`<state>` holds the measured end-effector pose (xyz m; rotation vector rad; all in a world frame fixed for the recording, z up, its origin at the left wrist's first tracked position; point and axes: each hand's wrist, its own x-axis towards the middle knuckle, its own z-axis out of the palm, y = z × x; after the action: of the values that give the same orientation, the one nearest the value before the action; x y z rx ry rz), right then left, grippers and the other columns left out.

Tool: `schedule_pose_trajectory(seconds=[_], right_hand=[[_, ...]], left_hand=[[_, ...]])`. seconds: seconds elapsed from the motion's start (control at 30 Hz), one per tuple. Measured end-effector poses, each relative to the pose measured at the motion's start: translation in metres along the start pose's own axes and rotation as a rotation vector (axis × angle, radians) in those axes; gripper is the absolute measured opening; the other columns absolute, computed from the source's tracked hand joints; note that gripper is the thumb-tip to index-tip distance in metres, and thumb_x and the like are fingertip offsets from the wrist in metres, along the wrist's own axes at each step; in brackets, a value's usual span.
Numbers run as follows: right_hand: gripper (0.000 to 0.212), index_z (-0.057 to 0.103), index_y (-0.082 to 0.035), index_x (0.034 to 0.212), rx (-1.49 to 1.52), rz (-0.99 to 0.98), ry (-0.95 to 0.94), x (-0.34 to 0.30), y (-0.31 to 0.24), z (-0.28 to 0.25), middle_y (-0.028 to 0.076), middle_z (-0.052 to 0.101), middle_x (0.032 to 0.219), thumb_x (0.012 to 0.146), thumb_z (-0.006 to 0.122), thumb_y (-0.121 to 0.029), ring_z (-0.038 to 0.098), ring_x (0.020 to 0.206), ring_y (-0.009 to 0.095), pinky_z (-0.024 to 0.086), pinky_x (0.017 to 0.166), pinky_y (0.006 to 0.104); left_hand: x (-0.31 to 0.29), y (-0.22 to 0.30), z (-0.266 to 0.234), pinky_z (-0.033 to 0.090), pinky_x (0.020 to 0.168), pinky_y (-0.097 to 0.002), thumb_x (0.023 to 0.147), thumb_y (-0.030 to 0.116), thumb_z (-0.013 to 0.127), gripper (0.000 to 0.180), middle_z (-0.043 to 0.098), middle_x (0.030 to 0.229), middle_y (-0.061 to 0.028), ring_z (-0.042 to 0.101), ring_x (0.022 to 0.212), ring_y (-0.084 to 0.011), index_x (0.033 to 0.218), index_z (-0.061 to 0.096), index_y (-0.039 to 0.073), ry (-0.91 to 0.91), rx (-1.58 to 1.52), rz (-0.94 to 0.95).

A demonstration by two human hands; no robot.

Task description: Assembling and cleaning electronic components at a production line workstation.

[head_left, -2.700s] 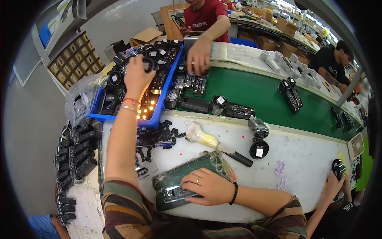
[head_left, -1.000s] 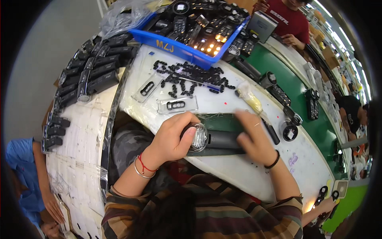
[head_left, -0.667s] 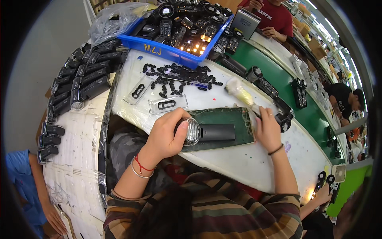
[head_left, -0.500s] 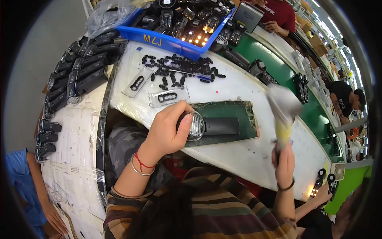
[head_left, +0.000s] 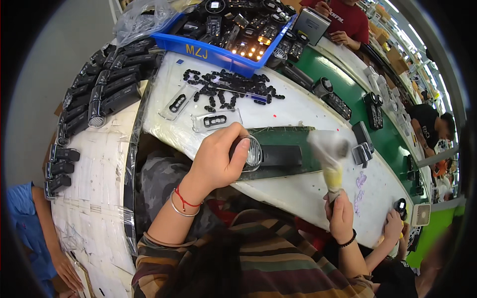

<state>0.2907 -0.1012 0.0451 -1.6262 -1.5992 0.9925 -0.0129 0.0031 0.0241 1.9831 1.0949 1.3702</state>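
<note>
My left hand [head_left: 221, 156] is closed round the clear, ribbed round end [head_left: 254, 153] of a black handheld device, its fingers curled over the top. The device's black body [head_left: 281, 155] lies flat on a dark green pad [head_left: 278, 133] with worn edges. In my right hand [head_left: 341, 213] is a mallet [head_left: 329, 149], gripped by its handle. Its pale wrapped head is smeared by motion, with yellow wrapping below it. The mallet head hangs over the right end of the pad, apart from the device.
Small black parts [head_left: 226, 82] lie scattered behind the pad, near two clear trays [head_left: 217, 120]. A blue bin [head_left: 208, 58] of devices stands at the back. Finished-looking black devices [head_left: 117, 89] line the left table. A green belt [head_left: 348, 89] runs along the right; co-workers' hands [head_left: 393, 226] are nearby.
My right hand has swung the mallet left and downward, toward the pad. My left hand still grips the device. Another black device with a clear part has appeared beside the belt.
</note>
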Motion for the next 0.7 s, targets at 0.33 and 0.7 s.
schedule_pose_trajectory(seconds=[0.33,0.7], right_hand=[[0.038,0.057,-0.001,0.088,-0.277,-0.249,-0.121,0.021,0.014,0.018,0.003,0.047,0.056,0.103,0.033,-0.026,0.044,0.049,0.012,0.036,0.050,0.0281],[0.017,0.055,-0.001,0.084,-0.205,-0.063,-0.138,0.003,-0.004,0.006,0.022,0.056,0.066,0.093,0.053,-0.015,0.057,0.062,0.042,0.044,0.054,0.0423]], left_hand=[[0.003,0.001,0.000,0.046,0.060,-0.0370,0.090,0.015,0.053,0.015,0.058,0.070,-0.0162,0.058,0.063,-0.0339,0.086,0.055,0.001,-0.035,-0.006,-0.032],[0.002,-0.003,0.003,0.046,0.060,-0.0374,0.090,0.015,0.052,0.015,0.057,0.070,-0.0166,0.057,0.062,-0.0339,0.086,0.054,0.000,-0.015,-0.030,-0.015]])
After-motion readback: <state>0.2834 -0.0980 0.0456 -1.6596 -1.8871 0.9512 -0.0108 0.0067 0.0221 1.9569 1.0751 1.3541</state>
